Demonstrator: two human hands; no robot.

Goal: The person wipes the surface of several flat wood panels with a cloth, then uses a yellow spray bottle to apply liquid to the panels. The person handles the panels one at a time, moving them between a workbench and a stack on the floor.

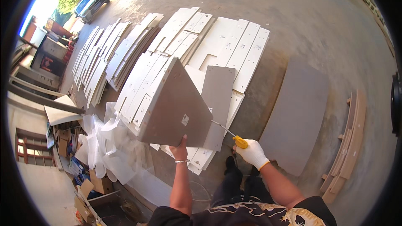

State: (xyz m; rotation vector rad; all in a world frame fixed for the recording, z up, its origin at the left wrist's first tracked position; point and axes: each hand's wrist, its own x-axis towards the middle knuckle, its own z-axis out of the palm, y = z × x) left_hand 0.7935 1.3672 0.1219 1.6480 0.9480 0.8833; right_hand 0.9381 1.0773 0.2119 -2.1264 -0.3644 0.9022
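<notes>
My bare left hand (pixel 179 151), with a bracelet at the wrist, grips the lower edge of a brown-grey furniture panel (pixel 173 100). The panel is tilted up above a stack of white boards (pixel 224 37) and has a small pale label on its face. In a white knit glove, my right hand (pixel 253 155) is closed around the yellow handle of a screwdriver (pixel 240 142). The screwdriver's shaft points up-left, its tip at the panel's right corner; whether it sits in a hole there is too small to tell. Partly behind the panel, a narrower grey board (pixel 218 86) lies on the stack.
More stacks of boards (pixel 98 56) lie to the left. Crumpled white foam wrap (pixel 106 142) is heaped at lower left beside cardboard boxes (pixel 100 182). On the right, a large grey sheet (pixel 299 113) and a wooden pallet (pixel 347 142) rest on the concrete floor. A car (pixel 91 6) stands far left.
</notes>
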